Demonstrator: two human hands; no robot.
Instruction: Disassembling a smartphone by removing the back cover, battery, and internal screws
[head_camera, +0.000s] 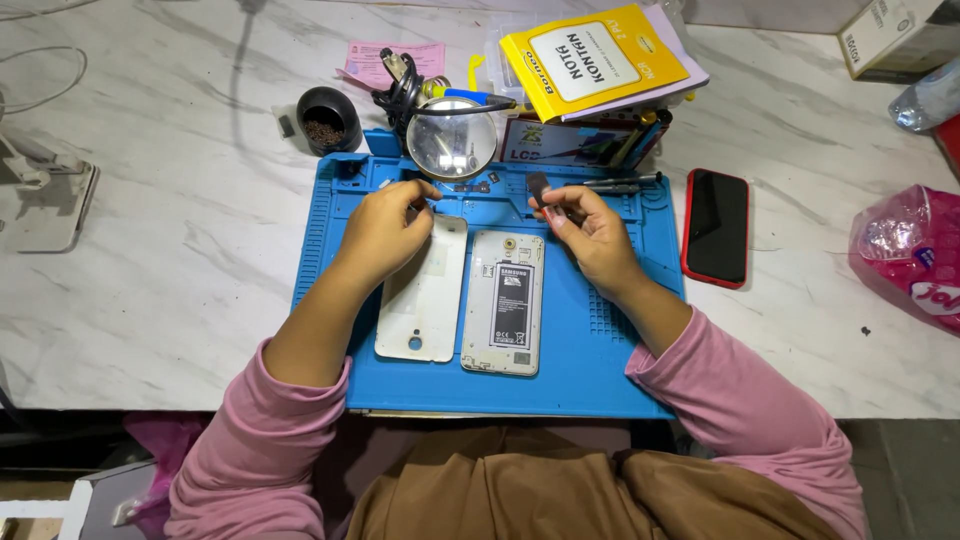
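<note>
Pink sleeves and brown cloth over the lap fill the bottom of frame — nearest the camera. Both forearms reach up over a blue silicone repair mat (600, 360) on the white marbled tabletop (180, 250).

Centre of frame: white smartphone with its back off, dark battery exposed (504, 302), lying face down, long axis pointing away from the person. Just left of it, touching or nearly so, the white plastic back cover (423, 295), inner side up — set beside the phone, prob. so it stays within reach.

Left hand (385, 225): wrist bent inward, fingers curled, fingertips pinched at the mat's top tray over the cover's upper edge. Seems to grasp smth very small; cannot tell what.

Right hand (590, 235): palm turned partly up, thumb and fingers closed round a small dark flat piece (539, 188) that sticks up past the fingertips. Held above the phone's top right corner, not touching it.

Upper centre: round magnifying lens (451, 140) at the mat's far edge, w/ small screws and parts in the tray below — grouped, likely to avoid loss. Black cup (328, 120) upper left of the mat. Yellow notebook (592, 60) on a stack at top. Red-cased phone, screen dark (716, 226), right of the mat, well apart from the hands.
</note>
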